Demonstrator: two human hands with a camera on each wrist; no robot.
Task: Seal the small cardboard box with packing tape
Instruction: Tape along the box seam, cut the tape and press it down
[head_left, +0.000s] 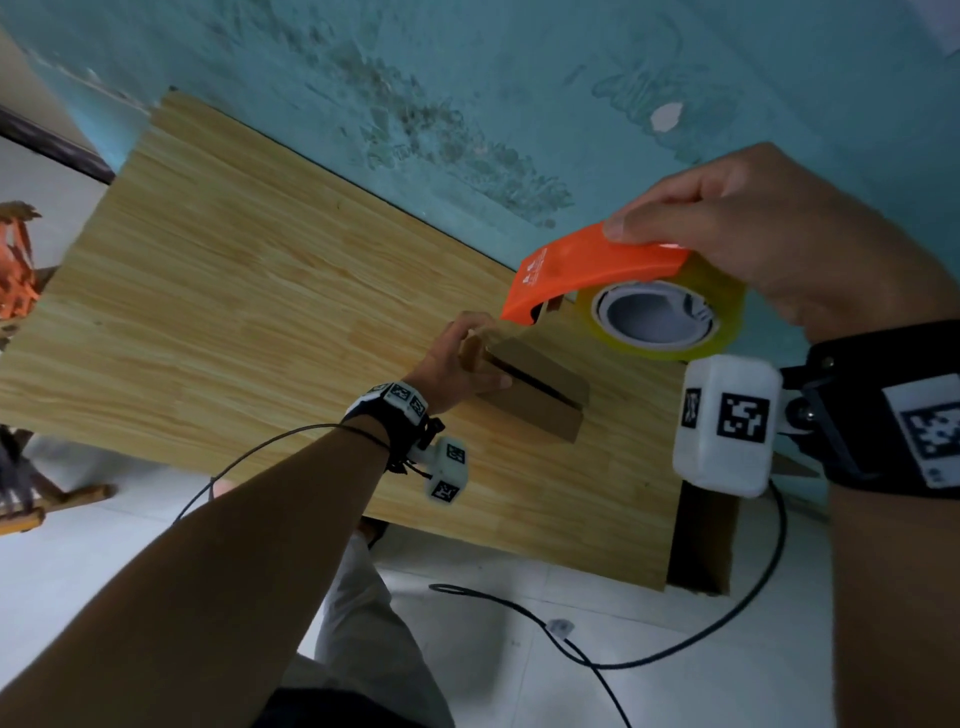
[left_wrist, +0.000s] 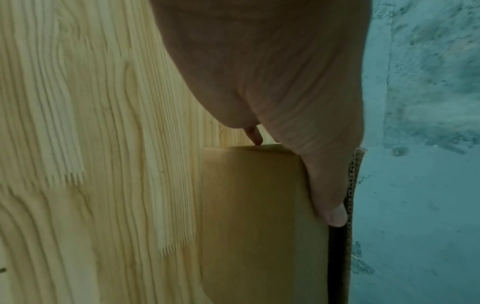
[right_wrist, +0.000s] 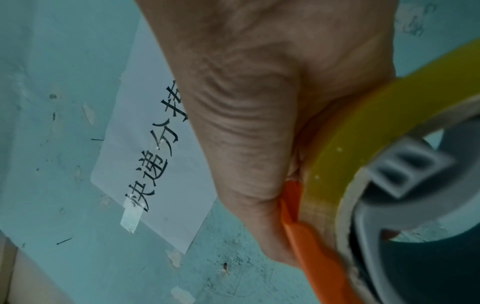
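A pale wood-grain table (head_left: 218, 291) stands against a worn teal wall (head_left: 467, 78). Toward its right end lies the small cardboard box (head_left: 540, 400), top flaps closed with a dark seam between them. The right hand (head_left: 753, 228) holds an orange tape dispenser (head_left: 592, 275) above the box, fingers curled over its top, the yellowish tape roll (head_left: 670, 317) beneath. The left hand (head_left: 457, 364) grips the box's far end (thumb (left_wrist: 330, 195) pressed along a flap edge)
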